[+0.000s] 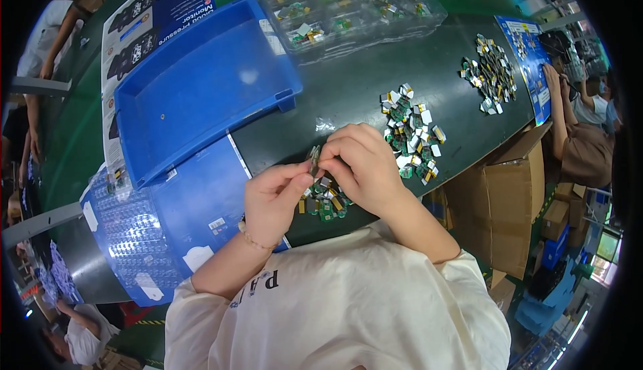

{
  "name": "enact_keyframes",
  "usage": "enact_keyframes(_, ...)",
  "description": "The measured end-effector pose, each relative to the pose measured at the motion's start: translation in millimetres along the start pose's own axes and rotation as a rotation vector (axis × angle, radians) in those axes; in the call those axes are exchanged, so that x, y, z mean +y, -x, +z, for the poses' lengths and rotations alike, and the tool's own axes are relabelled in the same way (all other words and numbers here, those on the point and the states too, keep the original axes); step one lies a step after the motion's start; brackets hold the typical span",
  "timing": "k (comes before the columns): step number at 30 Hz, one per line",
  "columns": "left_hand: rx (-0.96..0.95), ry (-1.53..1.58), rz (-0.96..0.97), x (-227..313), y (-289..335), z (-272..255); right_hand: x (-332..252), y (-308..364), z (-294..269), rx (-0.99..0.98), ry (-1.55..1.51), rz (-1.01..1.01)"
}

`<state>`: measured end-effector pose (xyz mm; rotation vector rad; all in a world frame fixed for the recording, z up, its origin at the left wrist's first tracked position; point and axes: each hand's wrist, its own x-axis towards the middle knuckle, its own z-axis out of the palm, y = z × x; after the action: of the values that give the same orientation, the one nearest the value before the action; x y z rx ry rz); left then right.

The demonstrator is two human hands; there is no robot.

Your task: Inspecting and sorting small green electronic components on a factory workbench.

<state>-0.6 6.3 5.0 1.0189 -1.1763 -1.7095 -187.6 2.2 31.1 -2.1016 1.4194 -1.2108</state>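
Between the fingertips of both hands is a small circuit board (314, 158), held upright and seen nearly edge-on. My left hand (273, 194) pinches it from the left, thumb and forefinger closed. My right hand (358, 166) grips its other side with bent fingers, which partly cover it. Just below the hands lies a small pile of green circuit boards (327, 208) with silver and yellow parts, partly hidden by my hands. To the right of my right hand, a larger pile of similar boards (412, 132) with white and silver pieces spreads over the dark green table (335, 95).
An open blue plastic bin (201, 82) stands at the left, near a clear blister tray (127, 216) on blue printed cardboard (201, 196). Clear trays (348, 8) with boards are stacked at the back. Another board pile (492, 75) lies far right. Cardboard boxes (495, 202) stand beyond the table edge.
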Motion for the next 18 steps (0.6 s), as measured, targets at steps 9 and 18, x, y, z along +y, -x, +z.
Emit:
enact_keyframes(9,0.041,0.291,-0.107,6.6,-10.7,2.8,-4.6,0.1,1.2,0.049,-0.082,-0.066)
enact_keyframes(18,0.062,0.615,-0.069,1.2,-12.3,-2.5,39.9,-18.8,7.9,-0.058,0.341,0.106)
